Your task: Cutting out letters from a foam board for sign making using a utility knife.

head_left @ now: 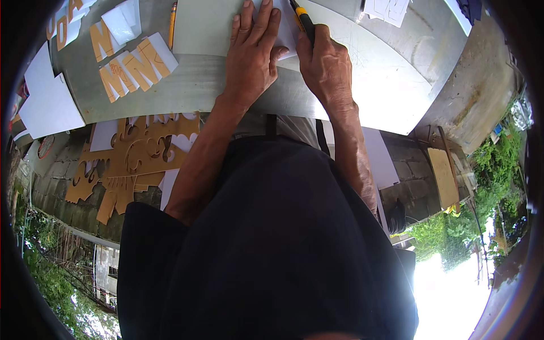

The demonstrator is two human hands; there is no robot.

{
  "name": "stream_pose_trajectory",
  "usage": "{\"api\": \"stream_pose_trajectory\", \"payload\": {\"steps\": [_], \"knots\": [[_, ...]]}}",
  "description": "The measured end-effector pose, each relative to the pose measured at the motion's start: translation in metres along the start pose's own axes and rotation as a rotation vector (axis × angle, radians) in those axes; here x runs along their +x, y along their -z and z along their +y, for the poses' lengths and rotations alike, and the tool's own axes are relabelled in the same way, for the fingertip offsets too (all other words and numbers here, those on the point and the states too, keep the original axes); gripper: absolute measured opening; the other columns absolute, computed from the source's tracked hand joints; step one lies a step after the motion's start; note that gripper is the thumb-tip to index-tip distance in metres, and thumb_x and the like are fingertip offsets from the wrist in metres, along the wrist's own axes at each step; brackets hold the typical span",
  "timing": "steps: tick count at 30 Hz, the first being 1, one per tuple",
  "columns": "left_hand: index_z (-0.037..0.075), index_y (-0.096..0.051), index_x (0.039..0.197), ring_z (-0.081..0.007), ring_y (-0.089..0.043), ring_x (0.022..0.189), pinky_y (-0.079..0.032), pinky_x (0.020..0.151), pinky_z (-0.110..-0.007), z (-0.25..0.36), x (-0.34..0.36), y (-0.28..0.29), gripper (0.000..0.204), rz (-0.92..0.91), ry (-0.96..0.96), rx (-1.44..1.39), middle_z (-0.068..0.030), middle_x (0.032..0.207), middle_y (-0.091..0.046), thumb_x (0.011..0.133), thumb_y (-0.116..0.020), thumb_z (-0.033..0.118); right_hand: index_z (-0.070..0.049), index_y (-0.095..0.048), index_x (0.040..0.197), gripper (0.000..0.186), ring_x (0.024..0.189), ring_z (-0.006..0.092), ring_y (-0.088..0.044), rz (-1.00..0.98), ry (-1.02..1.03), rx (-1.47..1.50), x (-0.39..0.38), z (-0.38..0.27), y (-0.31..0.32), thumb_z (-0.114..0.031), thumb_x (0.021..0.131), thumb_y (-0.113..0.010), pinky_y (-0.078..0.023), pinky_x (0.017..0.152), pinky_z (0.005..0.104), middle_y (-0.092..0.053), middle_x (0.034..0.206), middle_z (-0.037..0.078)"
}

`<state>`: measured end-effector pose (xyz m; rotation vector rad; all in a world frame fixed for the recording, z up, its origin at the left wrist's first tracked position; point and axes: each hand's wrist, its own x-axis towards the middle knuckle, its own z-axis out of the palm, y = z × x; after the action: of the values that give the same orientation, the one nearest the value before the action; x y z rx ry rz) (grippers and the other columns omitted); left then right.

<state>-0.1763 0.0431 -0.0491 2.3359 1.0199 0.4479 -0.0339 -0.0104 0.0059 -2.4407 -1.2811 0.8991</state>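
My left hand [253, 56] lies flat with its fingers stretched forward, pressing on a white sheet [288, 35] at the top edge of the view. Beside it, my right hand [328, 68] is wrapped round a yellow and black utility knife [305, 22]. The knife points up and to the left over the sheet, and its tip is at the sheet's right side. Whether the blade touches the sheet I cannot tell. Under both lies a pale grey board [201, 35] on the metal-looking table [170, 93].
An orange pencil [172, 25] lies left of the board. Further left are several cut brown-and-white letters [136, 71] and a white sheet [52, 102]. Cut brown cardboard pieces [127, 164] lie below the table edge. White papers [387, 10] are at the far right.
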Motion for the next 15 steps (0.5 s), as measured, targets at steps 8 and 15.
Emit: {"api": "stream_pose_trajectory", "payload": {"steps": [8, 15], "knots": [[0.001, -0.049, 0.145, -0.0385, -0.028, 0.150, -0.024, 0.121, -0.056, -0.0007, 0.0002, -0.0006, 0.068, 0.007, -0.019, -0.001, -0.0134, 0.159, -0.038, 0.088, -0.071, 0.029, 0.000, -0.049, 0.093, 0.028, 0.069, 0.0412, -0.071, 0.028, 0.033, 0.029, 0.0003, 0.0062, -0.0063, -0.027, 0.101, -0.056, -0.056, 0.062, 0.0508, -0.069, 0.077, 0.021], [0.001, -0.048, 0.146, -0.0388, -0.027, 0.151, -0.023, 0.121, -0.056, -0.0007, -0.0008, -0.0013, 0.068, 0.004, -0.014, 0.002, -0.0133, 0.159, -0.038, 0.088, -0.071, 0.026, -0.001, -0.049, 0.093, 0.028, 0.069, 0.0411, -0.071, 0.034, 0.048, 0.029, -0.0002, 0.0062, -0.0046, -0.027, 0.100, -0.056, -0.056, 0.062, 0.0509, -0.069, 0.078, 0.021]]}}
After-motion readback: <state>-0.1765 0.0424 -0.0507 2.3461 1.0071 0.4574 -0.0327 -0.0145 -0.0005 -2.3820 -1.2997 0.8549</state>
